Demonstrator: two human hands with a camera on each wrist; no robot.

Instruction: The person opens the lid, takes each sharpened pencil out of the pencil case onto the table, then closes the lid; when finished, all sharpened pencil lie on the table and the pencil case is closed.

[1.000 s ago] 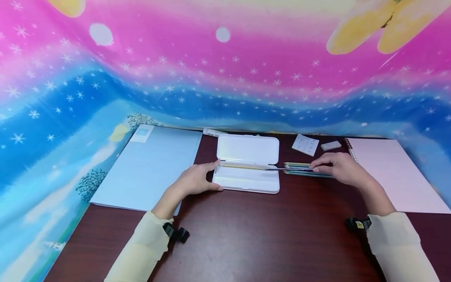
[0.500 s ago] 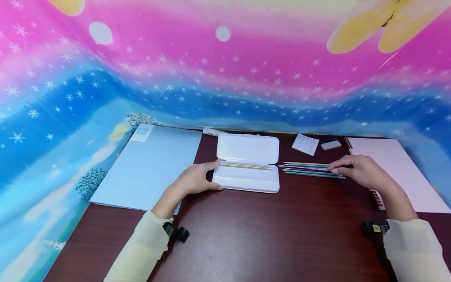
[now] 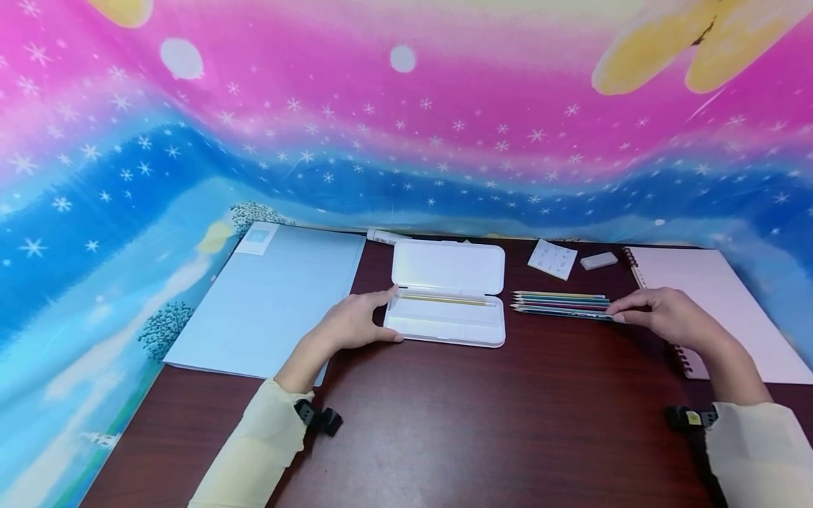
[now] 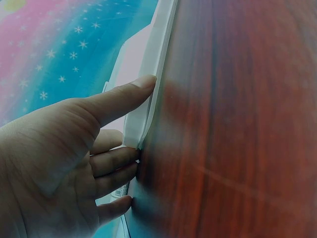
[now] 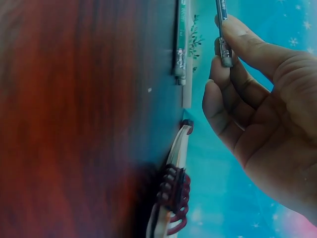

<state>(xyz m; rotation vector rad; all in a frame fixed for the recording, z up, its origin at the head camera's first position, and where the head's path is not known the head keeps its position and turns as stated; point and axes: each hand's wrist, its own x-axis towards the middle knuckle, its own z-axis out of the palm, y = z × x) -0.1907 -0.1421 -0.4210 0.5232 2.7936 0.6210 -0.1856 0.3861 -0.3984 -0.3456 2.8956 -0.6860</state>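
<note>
A white pencil case (image 3: 444, 331) lies with its lid raised, and a yellow pencil (image 3: 444, 300) rests along its back compartment. My left hand (image 3: 349, 323) grips the case's left end, thumb at the front edge and fingers at the back. In the left wrist view, the thumb (image 4: 133, 91) presses the case's white side. To the right of the case, several pencils (image 3: 559, 299) lie side by side, tips pointing left. My right hand (image 3: 682, 321) pinches a dark pencil (image 5: 223, 25) near its eraser end, just over the front of that row.
A light blue folder (image 3: 279, 296) lies on the left and a spiral notebook (image 3: 724, 303) on the right. Behind the pencils are a small white card (image 3: 552, 259) and an eraser (image 3: 598, 261). A white tube (image 3: 384, 237) lies behind the case. A printed cloth hangs behind the table.
My right hand has moved right and slightly nearer, away from the case, and a dark pencil has gone from over the case to the pencil row. My left hand stays put.
</note>
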